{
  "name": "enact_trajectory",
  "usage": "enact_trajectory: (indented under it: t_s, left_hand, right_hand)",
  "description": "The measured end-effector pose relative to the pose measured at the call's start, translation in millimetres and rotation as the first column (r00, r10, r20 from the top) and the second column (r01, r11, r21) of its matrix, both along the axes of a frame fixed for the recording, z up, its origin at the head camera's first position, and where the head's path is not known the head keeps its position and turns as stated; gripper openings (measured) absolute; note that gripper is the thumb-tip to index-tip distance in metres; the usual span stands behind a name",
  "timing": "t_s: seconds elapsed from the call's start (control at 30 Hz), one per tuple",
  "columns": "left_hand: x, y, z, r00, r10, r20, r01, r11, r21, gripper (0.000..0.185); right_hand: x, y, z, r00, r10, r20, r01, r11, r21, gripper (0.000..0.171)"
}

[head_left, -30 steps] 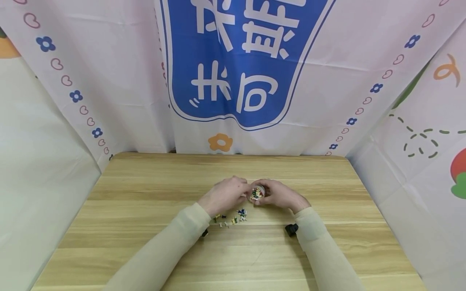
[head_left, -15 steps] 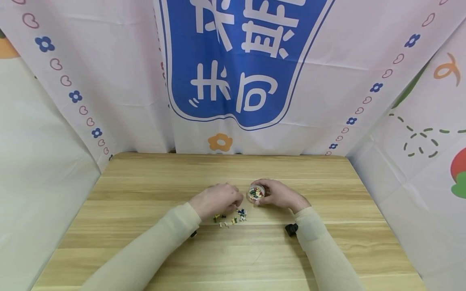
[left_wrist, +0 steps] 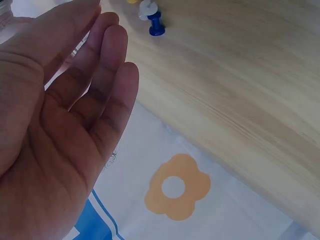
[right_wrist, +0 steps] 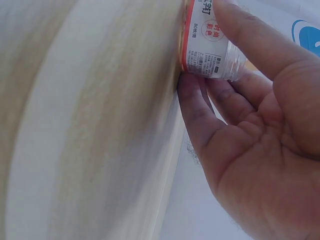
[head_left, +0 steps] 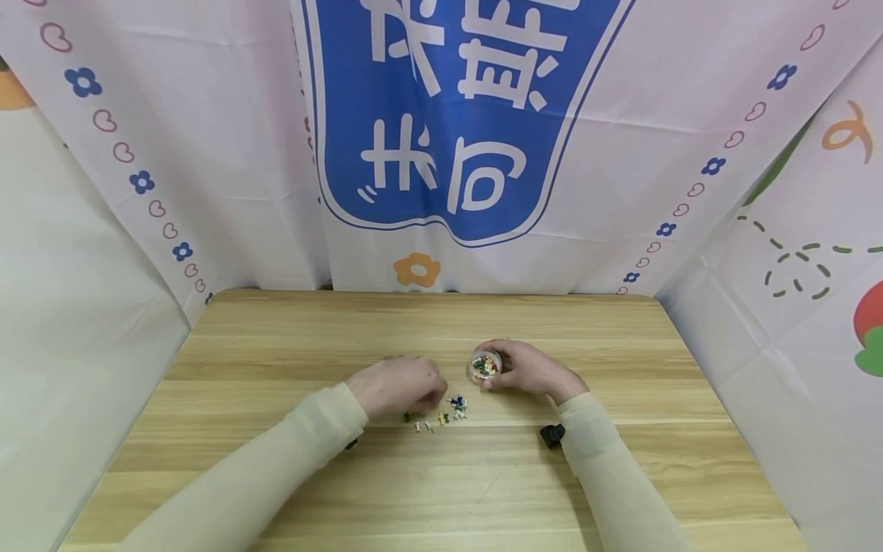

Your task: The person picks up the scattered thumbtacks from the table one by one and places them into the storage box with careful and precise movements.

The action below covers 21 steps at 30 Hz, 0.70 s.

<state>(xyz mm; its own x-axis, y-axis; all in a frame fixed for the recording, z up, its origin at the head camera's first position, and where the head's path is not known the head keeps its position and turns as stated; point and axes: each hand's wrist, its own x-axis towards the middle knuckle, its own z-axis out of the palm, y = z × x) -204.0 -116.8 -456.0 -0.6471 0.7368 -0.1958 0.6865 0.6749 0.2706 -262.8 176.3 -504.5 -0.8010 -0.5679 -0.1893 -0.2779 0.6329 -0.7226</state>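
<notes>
**Push pins: part collected, part loose**

Head view: small clear tub (head_left: 486, 366), table (head_left: 276, 475) centre, holds mixed coloured pins; right hand (head_left: 527, 369) curls round it from 3 o'clock. Loose push pins (head_left: 441, 414) lie at the tub's 7 o'clock, uncollected; left hand (head_left: 396, 386) hovers over them, fingers loosely bent.

Left wrist view: left hand (left_wrist: 60, 130) relaxed, holding nothing; blue pin (left_wrist: 156, 23) at 12 o'clock.

Right wrist view: thumb and fingers (right_wrist: 192, 107) clasp the labelled tub (right_wrist: 210, 47).

Table: light wooden table (head_left: 276, 460), grain running left to right.
Backdrop: white printed cloth (head_left: 207, 153), blue panel (head_left: 448, 115) with white characters, orange flower (head_left: 417, 270).
</notes>
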Motion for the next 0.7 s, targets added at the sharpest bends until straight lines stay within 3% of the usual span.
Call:
enact_trajectory:
  t_s: [0.33, 0.7]
  left_hand:
    - [2.5, -2.3, -2.7, 1.0, -0.001, 0.005, 0.002, 0.998, -0.07, 0.023]
    - [0.5, -2.3, -8.3, 1.0, 0.003, 0.026, -0.001, 0.999, -0.044, 0.025]
  right_hand:
    - [-0.6, 0.3, -0.6, 1.0, 0.006, -0.009, -0.006, 1.0, 0.001, 0.061]
    - [-0.9, 0.4, -1.3, 1.0, 0.006, -0.009, -0.006, 1.0, 0.006, 0.064]
